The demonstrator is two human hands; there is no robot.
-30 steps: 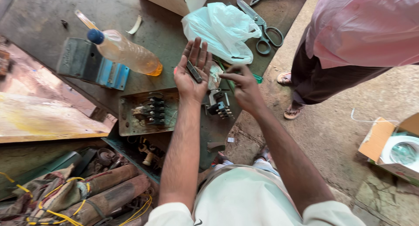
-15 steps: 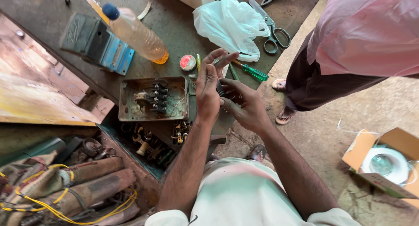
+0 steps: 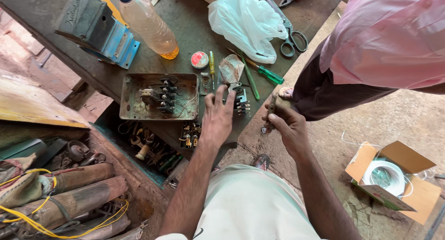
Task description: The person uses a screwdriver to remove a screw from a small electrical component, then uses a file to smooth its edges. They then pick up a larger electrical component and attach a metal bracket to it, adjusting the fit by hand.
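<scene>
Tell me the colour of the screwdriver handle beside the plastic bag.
Green, translucent screwdriver handle, clearest in the head view.

A dark, stained metal workbench [image 3: 194,22] is lit by daylight, set beside a cracked concrete floor [image 3: 408,115] with rusty pipes [image 3: 79,189] below

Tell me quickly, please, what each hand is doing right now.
Left hand: open, fingers spread, reaching onto the black switch block.
Right hand: closed on a small dark metal strip.
</scene>
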